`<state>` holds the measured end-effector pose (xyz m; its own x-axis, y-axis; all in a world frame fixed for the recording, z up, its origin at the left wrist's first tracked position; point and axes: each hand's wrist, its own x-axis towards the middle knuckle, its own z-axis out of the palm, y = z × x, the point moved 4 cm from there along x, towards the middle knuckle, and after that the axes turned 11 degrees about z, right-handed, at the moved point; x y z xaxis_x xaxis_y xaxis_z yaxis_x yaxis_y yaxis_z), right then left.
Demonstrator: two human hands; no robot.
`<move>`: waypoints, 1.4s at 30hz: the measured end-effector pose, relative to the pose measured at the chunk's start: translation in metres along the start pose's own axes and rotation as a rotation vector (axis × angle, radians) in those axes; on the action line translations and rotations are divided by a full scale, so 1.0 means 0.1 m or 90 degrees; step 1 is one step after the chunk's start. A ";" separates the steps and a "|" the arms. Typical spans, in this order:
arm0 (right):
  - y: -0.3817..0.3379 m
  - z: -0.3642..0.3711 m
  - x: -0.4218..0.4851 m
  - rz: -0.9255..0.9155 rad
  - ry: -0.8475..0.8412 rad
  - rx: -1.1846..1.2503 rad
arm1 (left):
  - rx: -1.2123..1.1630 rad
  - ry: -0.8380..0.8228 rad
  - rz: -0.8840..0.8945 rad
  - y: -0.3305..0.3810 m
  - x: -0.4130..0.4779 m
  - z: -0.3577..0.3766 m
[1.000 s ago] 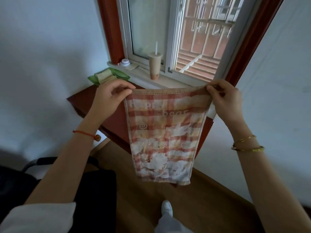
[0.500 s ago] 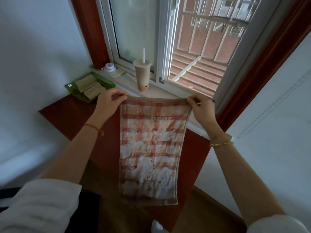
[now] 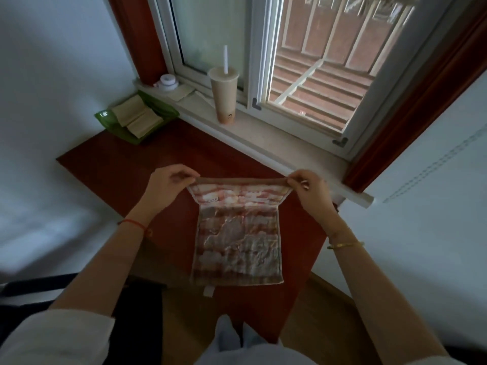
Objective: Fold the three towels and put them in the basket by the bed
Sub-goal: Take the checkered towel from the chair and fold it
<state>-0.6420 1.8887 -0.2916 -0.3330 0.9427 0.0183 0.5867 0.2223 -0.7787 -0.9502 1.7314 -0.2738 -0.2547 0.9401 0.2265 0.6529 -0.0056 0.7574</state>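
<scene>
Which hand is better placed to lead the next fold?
Left, marginally. Both pinch top corners of the towel, but the left hand has table around it, while the right hand is beside the sill.

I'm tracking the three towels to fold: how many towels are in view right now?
1. The checked towel is over the red table, its top corners pinched by the left hand and the right hand. Any others are out of view.
</scene>
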 end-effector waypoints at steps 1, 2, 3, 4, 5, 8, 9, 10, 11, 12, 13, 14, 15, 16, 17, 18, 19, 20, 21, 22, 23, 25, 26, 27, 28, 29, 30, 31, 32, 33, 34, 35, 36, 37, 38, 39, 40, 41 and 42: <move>0.10 0.07 -0.13 0.012 -0.021 -0.004 | -0.005 -0.023 -0.018 -0.06 -0.15 0.06; 0.20 0.13 -0.27 0.023 -0.040 -0.019 | -0.009 -0.042 -0.036 -0.13 -0.31 0.11; 0.32 0.21 -0.39 0.036 -0.057 -0.040 | -0.011 -0.059 -0.051 -0.19 -0.45 0.16; 0.44 0.29 -0.52 0.047 -0.073 -0.061 | -0.007 -0.077 -0.065 -0.25 -0.59 0.21; 0.55 0.36 -0.65 0.055 -0.088 -0.080 | 0.000 -0.098 -0.077 -0.31 -0.73 0.27; 0.86 0.54 -1.01 0.080 -0.120 -0.123 | 0.000 -0.150 -0.095 -0.46 -1.13 0.46; 0.93 0.59 -1.13 0.089 -0.132 -0.135 | -0.002 -0.161 -0.097 -0.50 -1.25 0.53; 1.00 0.63 -1.23 0.096 -0.145 -0.147 | 0.000 -0.172 -0.098 -0.55 -1.37 0.60; 1.07 0.67 -1.33 0.098 -0.158 -0.162 | 0.008 -0.180 -0.099 -0.59 -1.48 0.68; 1.13 0.70 -1.42 0.099 -0.169 -0.178 | 0.015 -0.182 -0.101 -0.63 -1.58 0.76; 1.19 0.73 -1.49 0.101 -0.178 -0.197 | 0.020 -0.178 -0.107 -0.67 -1.67 0.82; 1.24 0.75 -1.55 0.103 -0.187 -0.214 | 0.021 -0.169 -0.114 -0.70 -1.75 0.89; 1.29 0.78 -1.60 0.108 -0.195 -0.228 | 0.022 -0.158 -0.119 -0.72 -1.81 0.94; 1.32 0.80 -1.64 0.116 -0.200 -0.236 | 0.020 -0.149 -0.124 -0.74 -1.87 0.99; 1.35 0.82 -1.68 0.121 -0.200 -0.243 | 0.018 -0.143 -0.132 -0.76 -1.92 1.03; 1.37 0.85 -1.71 0.123 -0.201 -0.251 | 0.019 -0.141 -0.141 -0.78 -1.96 1.06; 1.38 0.87 -1.73 0.120 -0.201 -0.259 | 0.023 -0.144 -0.149 -0.80 -1.99 1.09; 1.39 0.88 -1.74 0.115 -0.202 -0.265 | 0.033 -0.148 -0.150 -0.81 -2.01 1.11; 1.39 0.89 -1.75 0.108 -0.202 -0.271 | 0.044 -0.153 -0.147 -0.82 -2.03 1.14; 1.40 0.90 -1.75 0.101 -0.200 -0.273 | 0.057 -0.162 -0.151 -0.83 -2.06 1.17; 1.39 0.90 -1.75 0.091 -0.197 -0.271 | 0.065 -0.169 -0.161 -0.83 -2.08 1.20; 1.36 0.90 -1.71 0.073 -0.189 -0.260 | 0.055 -0.138 -0.201 -0.82 -2.10 1.22; 1.31 0.90 -1.66 0.072 -0.181 -0.256 | 0.046 -0.099 -0.222 -0.80 -2.10 1.22; 1.26 0.92 -1.57 0.074 -0.171 -0.254 | 0.039 -0.050 -0.241 -0.80 -2.09 1.20; 1.19 0.95 -1.46 0.075 -0.161 -0.250 | 0.036 -0.002 -0.270 -0.79 -2.09 1.18; 1.09 1.00 -1.33 0.071 -0.157 -0.244 | 0.032 0.039 -0.302 -0.80 -2.09 1.17; 1.01 1.08 -1.18 0.063 -0.159 -0.235 | 0.027 0.069 -0.339 -0.81 -2.10 1.17; 0.90 1.17 -1.04 0.052 -0.166 -0.224 | 0.014 0.094 -0.378 -0.84 -2.11 1.17; 0.79 1.27 -0.89 0.042 -0.177 -0.210 | -0.007 0.117 -0.423 -0.86 -2.13 1.19; 0.67 1.40 -0.75 0.034 -0.193 -0.195 | -0.029 0.137 -0.466 -0.88 -2.15 1.21; 0.57 1.54 -0.61 0.025 -0.211 -0.185 | -0.045 0.151 -0.499 -0.90 -2.15 1.23; 0.47 1.68 -0.49 0.010 -0.227 -0.185 | -0.057 0.160 -0.526 -0.92 -2.16 1.26; 0.38 1.83 -0.36 -0.014 -0.240 -0.186 | -0.068 0.163 -0.555 -0.94 -2.16 1.30; 0.28 1.98 -0.26 -0.042 -0.254 -0.190 | -0.083 0.169 -0.585 -0.97 -2.18 1.33; 0.20 2.13 -0.17 -0.062 -0.270 -0.194 | -0.105 0.177 -0.613 -0.99 -2.19 1.36; 0.12 2.26 -0.09 -0.072 -0.288 -0.199 | -0.133 0.190 -0.638 -1.02 -2.21 1.38; 0.07 2.40 -0.02 -0.079 -0.306 -0.207 | -0.165 0.207 -0.663 -1.05 -2.24 1.40; 0.01 2.51 0.02 -0.089 -0.322 -0.222 | -0.196 0.223 -0.690 -1.08 -2.27 1.43; -0.03 2.62 0.06 -0.101 -0.331 -0.238 | -0.218 0.235 -0.715 -1.11 -2.30 1.44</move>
<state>-0.8391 1.8283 -0.4541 -0.6953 0.6688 -0.2632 0.6862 0.5087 -0.5201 -0.8614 1.5653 -0.4983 -0.7768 0.3283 -0.5374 -0.2657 0.6028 0.7523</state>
